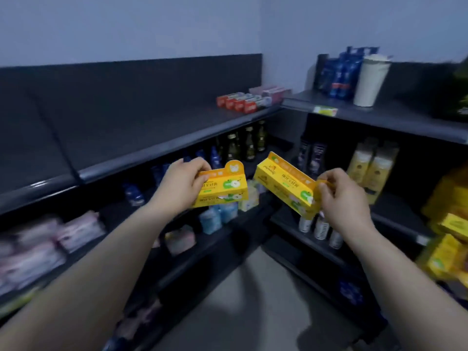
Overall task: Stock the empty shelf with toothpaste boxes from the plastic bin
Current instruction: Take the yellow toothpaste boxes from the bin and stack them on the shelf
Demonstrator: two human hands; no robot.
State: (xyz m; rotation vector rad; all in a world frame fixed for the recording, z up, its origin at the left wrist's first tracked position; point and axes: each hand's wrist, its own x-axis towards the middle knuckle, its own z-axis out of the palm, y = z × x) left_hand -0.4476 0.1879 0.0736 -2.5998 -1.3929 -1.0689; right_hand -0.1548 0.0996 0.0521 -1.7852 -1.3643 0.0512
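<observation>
Hands raised side by side before corner shelving. Left hand (186, 181) grips near end of first yellow toothpaste box (225, 188), fingers curled over its top edge; box roughly level, hang tab up, free end pointing toward right hand (342, 198). Right hand pinches tab end of second yellow toothpaste box (283, 183); box tilted, far end rising toward left hand. Boxes near each other, not touching. Dark top shelf (152, 138) above and beyond left hand. Row of red boxes (240, 102) at shelf's far end, above gap between hands. Blurred yellow packs (450, 239) right of right hand.
</observation>
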